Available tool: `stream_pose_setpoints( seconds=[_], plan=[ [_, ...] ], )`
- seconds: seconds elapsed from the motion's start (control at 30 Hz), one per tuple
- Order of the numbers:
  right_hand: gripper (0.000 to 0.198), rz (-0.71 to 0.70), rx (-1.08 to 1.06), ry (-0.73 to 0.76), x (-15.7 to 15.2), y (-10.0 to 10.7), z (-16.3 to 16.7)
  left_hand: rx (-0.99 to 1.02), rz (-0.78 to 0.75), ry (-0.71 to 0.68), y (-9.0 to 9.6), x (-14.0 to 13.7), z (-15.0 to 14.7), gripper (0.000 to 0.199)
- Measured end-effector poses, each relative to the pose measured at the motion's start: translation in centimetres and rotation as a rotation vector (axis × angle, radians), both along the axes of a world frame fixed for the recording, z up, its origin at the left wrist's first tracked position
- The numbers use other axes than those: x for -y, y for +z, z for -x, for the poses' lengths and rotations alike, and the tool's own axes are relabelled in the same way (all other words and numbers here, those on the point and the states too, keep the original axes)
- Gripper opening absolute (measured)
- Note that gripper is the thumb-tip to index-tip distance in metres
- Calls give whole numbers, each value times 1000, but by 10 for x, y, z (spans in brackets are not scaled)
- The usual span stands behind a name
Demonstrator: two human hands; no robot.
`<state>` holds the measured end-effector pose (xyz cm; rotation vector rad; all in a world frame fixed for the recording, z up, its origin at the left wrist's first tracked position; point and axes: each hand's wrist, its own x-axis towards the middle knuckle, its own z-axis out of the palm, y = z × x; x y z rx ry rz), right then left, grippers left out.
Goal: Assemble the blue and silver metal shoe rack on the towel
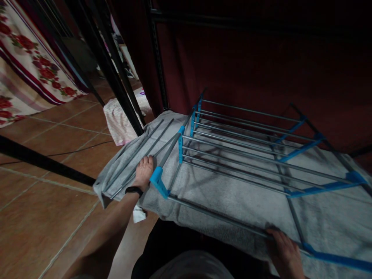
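Observation:
A drying rack (232, 153) of grey metal tubes with blue plastic connectors lies partly assembled on a grey towel-like cloth (226, 205). My left hand (144, 170), with a dark band at the wrist, is at the rack's left end, fingers curled over a thin metal tube. Other loose metal tubes (145, 141) lie slanted on the cloth beside it. A blue corner connector (158, 180) is just right of that hand. My right hand (285, 248) grips the rack's long near tube (215, 216), close to a blue end piece (337, 257). Its fingertips are dim and slightly blurred.
Black metal posts (113, 73) frame the left and back, with a dark red wall or cloth (247, 73) behind. A slanted black bar (43, 159) crosses above the tiled floor (35, 221). Floral fabric (43, 66) hangs far left; a striped cloth (119, 120) lies beyond the posts.

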<state>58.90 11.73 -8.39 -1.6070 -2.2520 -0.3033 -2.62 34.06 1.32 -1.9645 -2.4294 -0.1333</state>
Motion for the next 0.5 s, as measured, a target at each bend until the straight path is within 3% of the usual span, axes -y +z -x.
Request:
stream_pose_setpoints(
  seconds=[0.3,0.5],
  plan=[
    [33,97,-44,-75,6,7,10,96,-14,133,7,29,7,37],
    [42,77,-88,-79,7,16,23,190,-149,178,3,37,27,36]
  ],
)
